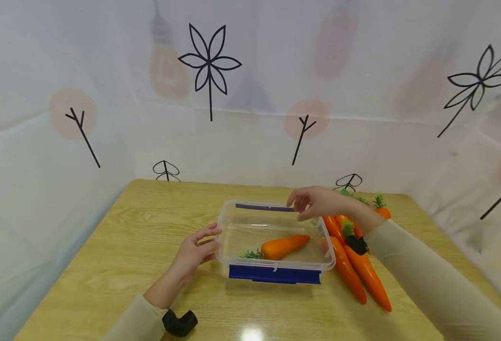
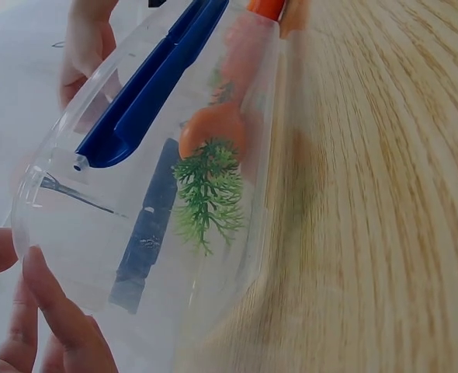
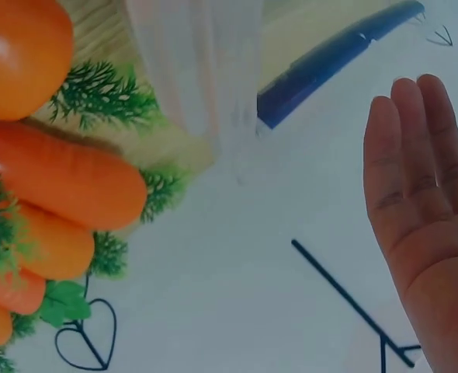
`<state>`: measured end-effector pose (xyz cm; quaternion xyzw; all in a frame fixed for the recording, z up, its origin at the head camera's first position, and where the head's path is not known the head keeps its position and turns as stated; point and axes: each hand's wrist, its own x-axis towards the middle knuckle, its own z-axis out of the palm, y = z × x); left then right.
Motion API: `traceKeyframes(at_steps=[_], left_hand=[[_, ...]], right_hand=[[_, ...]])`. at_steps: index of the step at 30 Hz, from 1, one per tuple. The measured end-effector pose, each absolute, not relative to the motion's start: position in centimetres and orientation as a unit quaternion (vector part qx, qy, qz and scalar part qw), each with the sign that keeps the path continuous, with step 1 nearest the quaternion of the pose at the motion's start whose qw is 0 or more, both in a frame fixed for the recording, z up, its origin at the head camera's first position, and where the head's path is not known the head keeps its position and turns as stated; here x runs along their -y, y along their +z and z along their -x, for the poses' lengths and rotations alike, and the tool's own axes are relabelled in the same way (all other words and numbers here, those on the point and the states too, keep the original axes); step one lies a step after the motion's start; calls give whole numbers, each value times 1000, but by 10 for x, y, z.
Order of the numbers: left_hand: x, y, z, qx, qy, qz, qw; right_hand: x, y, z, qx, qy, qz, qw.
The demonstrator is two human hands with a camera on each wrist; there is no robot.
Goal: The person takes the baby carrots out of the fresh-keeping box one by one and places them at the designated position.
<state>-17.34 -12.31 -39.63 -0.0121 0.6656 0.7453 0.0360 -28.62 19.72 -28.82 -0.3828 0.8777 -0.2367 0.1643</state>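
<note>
A clear plastic box (image 1: 250, 261) with blue latches (image 1: 274, 274) stands without a lid on the table. Inside lies one orange carrot (image 1: 285, 247), its leafy green top pointing left. Fingertips of my left hand (image 1: 191, 253) touch the box's left side from outside; the left wrist view shows two digits at its rim. Over the back right corner hovers my right hand (image 1: 318, 202), fingers loosely bent with nothing between them. In the right wrist view its fingers (image 3: 423, 148) extend, apart from the box wall.
Several more carrots (image 1: 347, 272) lie in a pile right of the box, partly under my right forearm. The wooden table (image 1: 148, 227) ends at a white patterned cloth (image 1: 250, 142) behind. A black strap piece (image 1: 180, 323) sits at my left wrist.
</note>
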Motion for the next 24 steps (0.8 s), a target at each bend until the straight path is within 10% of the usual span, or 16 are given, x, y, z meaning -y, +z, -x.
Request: traceKeyframes(at_steps=[24], left_hand=[[126,-398,175,-658,752,7,43]], right_hand=[[-136,-316,306,-791,-130,457,386]])
